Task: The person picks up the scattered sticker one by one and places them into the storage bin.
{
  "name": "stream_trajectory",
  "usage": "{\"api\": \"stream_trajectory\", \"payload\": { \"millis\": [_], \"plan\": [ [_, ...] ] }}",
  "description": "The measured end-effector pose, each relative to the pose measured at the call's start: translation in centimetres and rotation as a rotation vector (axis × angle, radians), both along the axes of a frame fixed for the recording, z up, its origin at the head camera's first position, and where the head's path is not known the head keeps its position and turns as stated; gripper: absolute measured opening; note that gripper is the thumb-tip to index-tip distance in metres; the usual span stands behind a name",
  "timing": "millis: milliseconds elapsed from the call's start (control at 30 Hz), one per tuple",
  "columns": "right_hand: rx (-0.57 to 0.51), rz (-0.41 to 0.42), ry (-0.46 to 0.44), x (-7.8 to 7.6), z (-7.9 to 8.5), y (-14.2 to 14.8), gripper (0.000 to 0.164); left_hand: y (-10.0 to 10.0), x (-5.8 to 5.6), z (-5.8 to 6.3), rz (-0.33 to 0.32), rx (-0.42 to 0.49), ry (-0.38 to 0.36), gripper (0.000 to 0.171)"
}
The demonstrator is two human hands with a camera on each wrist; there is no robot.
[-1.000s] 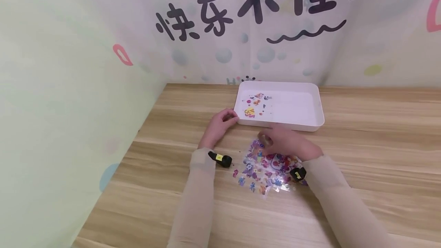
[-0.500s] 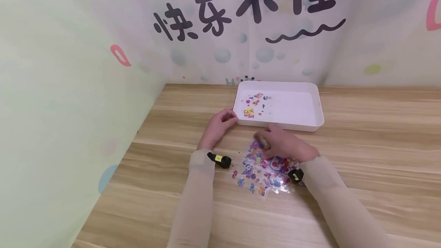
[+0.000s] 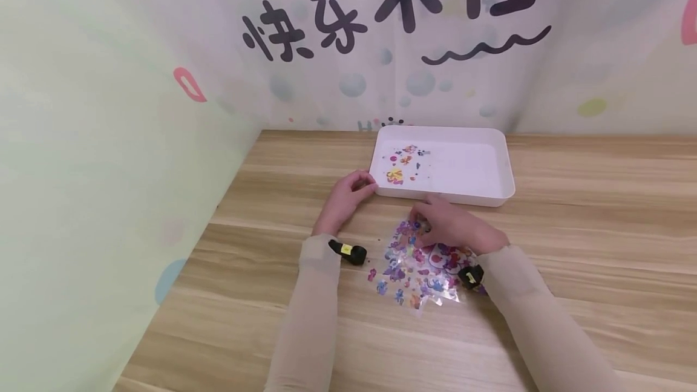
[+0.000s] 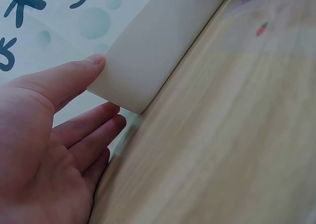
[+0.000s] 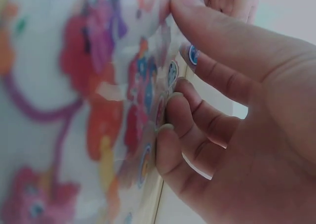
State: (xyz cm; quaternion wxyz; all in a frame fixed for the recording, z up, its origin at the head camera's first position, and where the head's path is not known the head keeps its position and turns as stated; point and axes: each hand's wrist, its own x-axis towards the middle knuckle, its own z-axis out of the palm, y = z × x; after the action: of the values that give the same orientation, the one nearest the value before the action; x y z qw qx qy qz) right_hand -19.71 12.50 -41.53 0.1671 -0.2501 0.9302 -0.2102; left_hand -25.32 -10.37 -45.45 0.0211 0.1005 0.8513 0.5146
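My left hand (image 3: 344,198) is at the front left corner of a white plastic tray (image 3: 471,165). In the left wrist view, its thumb (image 4: 91,68) lies against the tray's wall and the other fingers reach round the corner beneath. Just in front of the tray, my right hand (image 3: 457,225) holds the far edge of a clear sticker sheet (image 5: 94,115) printed with colourful cartoon figures. Its thumb is on the near face, the fingers behind, and a corner with a round blue sticker (image 5: 193,55) curls up between them. Several sheets overlap in the pile (image 3: 400,283) under this hand.
Another clear sticker sheet (image 3: 405,162) lies in the tray's left half. The wood-grain table (image 3: 261,295) meets a printed white curtain (image 3: 327,77) behind the tray and a pale green one (image 3: 81,138) on the left. A small black camera sits on each wrist.
The right hand's thumb and fingers have drawn closer together, and the sheet's far corner now stands up between them. The left hand has stayed at the tray's corner.
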Motion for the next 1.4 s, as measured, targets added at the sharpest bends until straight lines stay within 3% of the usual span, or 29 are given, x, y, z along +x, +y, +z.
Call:
{"api": "stream_trajectory", "payload": {
  "millis": [200, 433, 767, 1067, 1400],
  "plan": [
    [-0.022, 0.014, -0.005, -0.2, -0.2, 0.2, 0.034, 0.0, 0.1, 0.0, 0.003, 0.013, -0.004, 0.017],
    [-0.128, 0.011, -0.088, -0.7, -0.2, 0.8, 0.014, 0.1, 0.0, -0.1, 0.007, 0.006, -0.014, 0.017],
    [-0.071, 0.034, -0.016, -0.9, -0.2, 1.4, 0.021, 0.0, 0.0, 0.0, -0.001, 0.004, -0.009, 0.018],
    [-0.104, 0.077, 0.020, -1.1, 0.2, 2.6, 0.011, 0.1, 0.1, 0.0, -0.001, 0.007, -0.018, 0.019],
    [-0.163, 0.054, 0.063, -1.7, 0.1, 3.7, 0.012, 0.0, 0.1, 0.0, 0.001, 0.002, -0.017, 0.017]
  ]
}}
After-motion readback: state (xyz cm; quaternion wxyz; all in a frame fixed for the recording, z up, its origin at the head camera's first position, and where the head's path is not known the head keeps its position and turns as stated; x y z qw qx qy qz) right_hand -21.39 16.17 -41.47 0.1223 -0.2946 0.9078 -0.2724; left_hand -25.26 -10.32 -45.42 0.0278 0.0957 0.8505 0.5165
